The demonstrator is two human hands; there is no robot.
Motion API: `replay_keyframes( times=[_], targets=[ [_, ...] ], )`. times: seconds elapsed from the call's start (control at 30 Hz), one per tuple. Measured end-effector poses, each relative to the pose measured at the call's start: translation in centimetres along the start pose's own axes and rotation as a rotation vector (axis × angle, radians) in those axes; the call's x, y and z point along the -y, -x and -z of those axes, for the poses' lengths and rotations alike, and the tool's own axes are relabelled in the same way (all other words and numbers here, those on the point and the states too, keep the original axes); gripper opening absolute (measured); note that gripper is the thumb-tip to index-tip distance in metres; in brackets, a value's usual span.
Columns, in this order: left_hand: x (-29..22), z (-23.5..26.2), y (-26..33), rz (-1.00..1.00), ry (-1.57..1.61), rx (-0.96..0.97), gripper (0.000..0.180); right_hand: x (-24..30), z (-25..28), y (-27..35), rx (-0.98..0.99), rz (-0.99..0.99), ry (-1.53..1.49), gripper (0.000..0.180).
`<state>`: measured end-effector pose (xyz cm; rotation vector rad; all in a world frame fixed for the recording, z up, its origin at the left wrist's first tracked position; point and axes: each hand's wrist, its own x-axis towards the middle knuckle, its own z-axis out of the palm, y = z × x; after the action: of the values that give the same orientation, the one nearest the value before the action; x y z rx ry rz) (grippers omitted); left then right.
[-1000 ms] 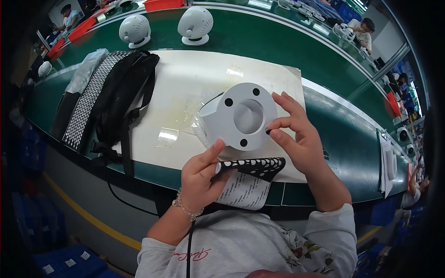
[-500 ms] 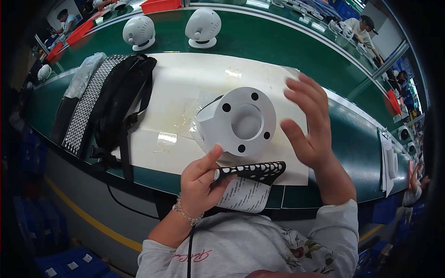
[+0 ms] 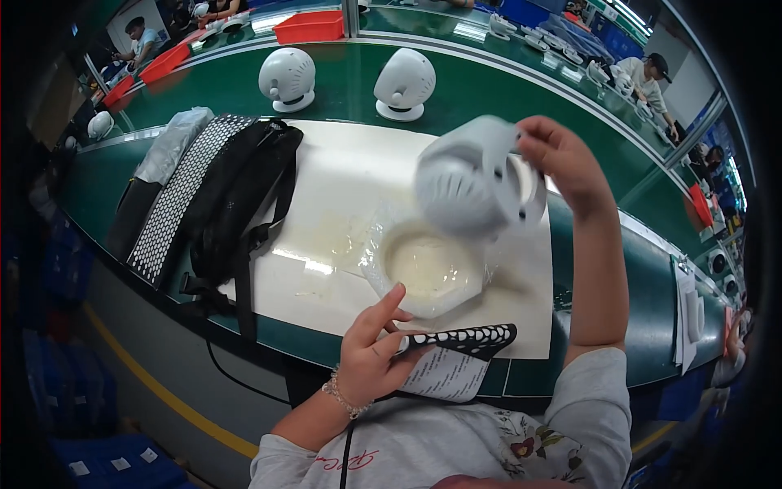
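Note:
My right hand [image 3: 566, 159] grips the rim of the ring-shaped base on a white rounded, vented device [image 3: 464, 179]. That device is lifted and tilted above the board, its base with black round pads turned to the right. Below it lies a pale ring-shaped support [image 3: 444, 306] wrapped in clear plastic. Near the front edge my left hand [image 3: 371, 350] is closed on a black perforated strip [image 3: 476, 338] with printed white backing paper [image 3: 448, 375] hanging beneath. The left thumb points up toward the ring support.
A cream board [image 3: 326, 187] covers the green bench. Black straps and a perforated black-and-white strip [image 3: 191, 196] lie at the left. Two more white devices [image 3: 287, 80] stand at the back, near a red tray [image 3: 309, 27]. Papers [image 3: 684, 314] lie at the right; other people work beyond.
My right hand, open in the air before, has taken hold of the white device and raised it off the plastic-wrapped ring support. My left hand still holds the strip.

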<state>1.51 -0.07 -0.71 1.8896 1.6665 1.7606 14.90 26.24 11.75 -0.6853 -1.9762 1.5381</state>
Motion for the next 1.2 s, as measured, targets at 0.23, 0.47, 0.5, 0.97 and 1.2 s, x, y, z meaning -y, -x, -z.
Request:
replay_keyframes(
  times=[0.23, 0.47, 0.5, 0.97, 1.2],
  targets=[
    [-0.2, 0.2, -0.2, -0.012, -0.004, 0.075, 0.025, -13.1, 6.6, -6.1, -0.644, 0.477, 1.48, 0.014],
    [-0.2, 0.4, -0.3, 0.039, 0.012, 0.091, 0.024, -16.8, 8.8, -6.0, -0.602, -0.057, 1.594, 0.015],
    [-0.1, 0.4, -0.3, 0.037, 0.015, 0.093, 0.024, -16.4, 8.7, -6.1, -0.555, -0.11, 1.618, 0.018],
    [-0.3, 0.4, -0.7, 0.069, -0.001, 0.138, 0.026, -13.7, -6.7, -14.7, -0.096, 0.183, 1.089, 0.05],
    [-0.3, 0.6, -0.8, 0.065, 0.05, 0.146, 0.026, -14.3, -1.8, -13.2, -0.477, 0.451, 1.097, 0.031]
  ],
)
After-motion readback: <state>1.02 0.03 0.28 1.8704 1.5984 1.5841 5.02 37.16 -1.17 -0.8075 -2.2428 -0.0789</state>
